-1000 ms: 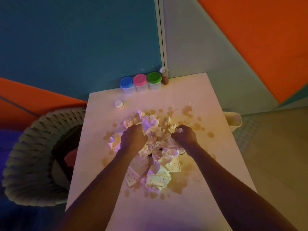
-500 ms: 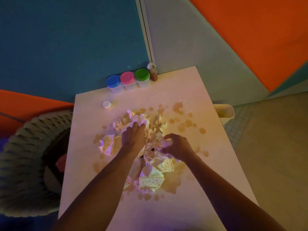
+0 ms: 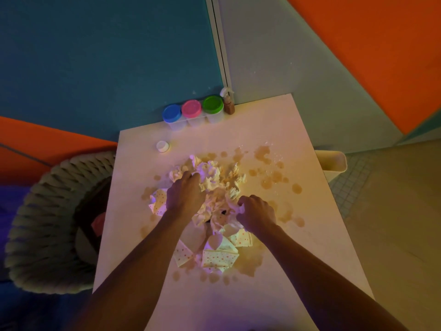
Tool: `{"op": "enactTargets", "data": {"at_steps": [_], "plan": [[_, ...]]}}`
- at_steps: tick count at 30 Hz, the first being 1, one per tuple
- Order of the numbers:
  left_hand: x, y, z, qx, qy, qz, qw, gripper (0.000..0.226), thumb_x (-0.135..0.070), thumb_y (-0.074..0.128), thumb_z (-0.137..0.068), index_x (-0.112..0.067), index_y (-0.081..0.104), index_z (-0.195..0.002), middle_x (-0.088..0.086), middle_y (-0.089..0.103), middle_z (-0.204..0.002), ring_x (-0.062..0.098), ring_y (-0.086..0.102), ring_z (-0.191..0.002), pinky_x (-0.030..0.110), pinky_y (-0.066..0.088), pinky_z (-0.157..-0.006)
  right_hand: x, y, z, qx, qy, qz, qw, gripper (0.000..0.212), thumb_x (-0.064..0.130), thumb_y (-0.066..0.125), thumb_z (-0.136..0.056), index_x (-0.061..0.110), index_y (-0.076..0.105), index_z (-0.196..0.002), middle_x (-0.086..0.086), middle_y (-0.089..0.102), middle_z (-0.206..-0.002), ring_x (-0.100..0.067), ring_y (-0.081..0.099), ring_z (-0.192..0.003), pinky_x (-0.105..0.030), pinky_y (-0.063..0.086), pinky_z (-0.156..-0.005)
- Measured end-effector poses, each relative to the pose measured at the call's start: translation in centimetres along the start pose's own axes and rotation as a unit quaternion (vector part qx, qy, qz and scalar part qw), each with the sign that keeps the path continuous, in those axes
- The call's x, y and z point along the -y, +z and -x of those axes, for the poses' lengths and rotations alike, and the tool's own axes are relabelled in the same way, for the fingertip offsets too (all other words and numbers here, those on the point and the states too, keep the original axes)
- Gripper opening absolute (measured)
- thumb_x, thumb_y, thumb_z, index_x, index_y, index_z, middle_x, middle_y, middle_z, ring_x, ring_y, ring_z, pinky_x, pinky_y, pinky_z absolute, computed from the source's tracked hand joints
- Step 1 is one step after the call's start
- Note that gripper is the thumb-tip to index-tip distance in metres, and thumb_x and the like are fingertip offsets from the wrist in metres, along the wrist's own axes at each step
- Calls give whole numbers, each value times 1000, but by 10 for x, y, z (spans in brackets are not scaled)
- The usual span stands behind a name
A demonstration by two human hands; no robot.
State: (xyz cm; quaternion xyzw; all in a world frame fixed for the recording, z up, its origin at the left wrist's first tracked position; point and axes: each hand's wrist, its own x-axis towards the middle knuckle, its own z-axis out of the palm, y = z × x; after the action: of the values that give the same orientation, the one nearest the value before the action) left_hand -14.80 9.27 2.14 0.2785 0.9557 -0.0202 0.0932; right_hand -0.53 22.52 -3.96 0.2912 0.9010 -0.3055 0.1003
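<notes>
A heap of crumpled, wet paper napkins (image 3: pixel 212 177) lies in the middle of a white table (image 3: pixel 262 295), some white, some with red dots (image 3: pixel 219 258). Brown liquid stains (image 3: pixel 262 152) spot the tabletop around the heap. My left hand (image 3: pixel 183 194) lies on the heap's left side, fingers curled into the crumpled paper. My right hand (image 3: pixel 256 213) grips a wad of napkin at the heap's right side, knuckles up. Both forearms reach in from the bottom edge.
Three clear jars with blue (image 3: pixel 171 113), pink (image 3: pixel 191 108) and green (image 3: pixel 213 104) lids stand at the table's far edge, next to a small brown bottle (image 3: pixel 229 103). A white cap (image 3: pixel 162 146) lies nearby. A woven chair (image 3: pixel 43 223) stands left, a cream bin (image 3: pixel 333 163) right.
My right hand has pulled back toward me along the heap's right side, bunching napkins. My left hand has stayed on the left part of the heap.
</notes>
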Motion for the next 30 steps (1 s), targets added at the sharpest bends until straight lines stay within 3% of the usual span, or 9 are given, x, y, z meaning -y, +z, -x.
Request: {"op": "enactTargets", "data": {"at_steps": [3,9,13,18,24,27,30], "plan": [[3,-7,11,-38,-12,24,999,30,-33,62,-87,-18,61,-112,5,60,-118,38,64,-101,42,52,-76,-3,-7,-1,-2,18,-38,999,39,26,62,-80,29,65,-118,-2,65,-119,-27,62,-107,-32,46,-80],[-3,-18,42,-87,-40,49,994,26,-32,63,-86,-17,59,-107,7,70,-108,37,67,-97,39,51,-75,-18,-25,6,-13,25,-142,989,23,30,60,-79,24,67,-100,-6,69,-102,-33,62,-96,-31,43,-70],[-15,-20,65,-106,-62,77,989,22,-28,62,-86,-23,57,-107,2,70,-107,34,66,-96,35,48,-73,-27,-37,17,-2,27,-183,983,21,30,58,-82,23,63,-102,-7,68,-93,-33,62,-88,-31,41,-67],[-28,-16,93,-99,-63,91,989,47,-29,60,-89,-44,53,-133,-4,66,-114,25,65,-103,35,51,-78,-38,-48,31,-19,43,-244,969,10,28,54,-83,22,56,-90,-7,65,-83,-31,60,-74,-30,41,-58],[-48,-4,117,-105,-60,126,985,35,-30,61,-88,-35,65,-123,-3,65,-115,24,65,-104,34,53,-80,-51,-58,50,-44,54,-297,952,24,34,52,-82,36,61,-103,-1,73,-80,-26,69,-65,-41,59,-65],[-58,-1,123,-103,-54,137,984,33,-34,60,-87,-31,66,-120,-2,67,-116,25,65,-105,35,53,-84,-52,-64,61,-53,69,-325,942,18,35,50,-82,30,66,-83,-4,71,-68,-26,67,-57,-43,59,-55],[-66,1,125,-92,-53,150,983,34,-43,59,-87,-31,66,-118,-3,69,-116,24,65,-106,36,54,-87,-49,-73,77,-66,99,-379,918,25,30,52,-86,18,67,-70,-5,68,-60,-24,61,-49,-31,51,-41]]}}
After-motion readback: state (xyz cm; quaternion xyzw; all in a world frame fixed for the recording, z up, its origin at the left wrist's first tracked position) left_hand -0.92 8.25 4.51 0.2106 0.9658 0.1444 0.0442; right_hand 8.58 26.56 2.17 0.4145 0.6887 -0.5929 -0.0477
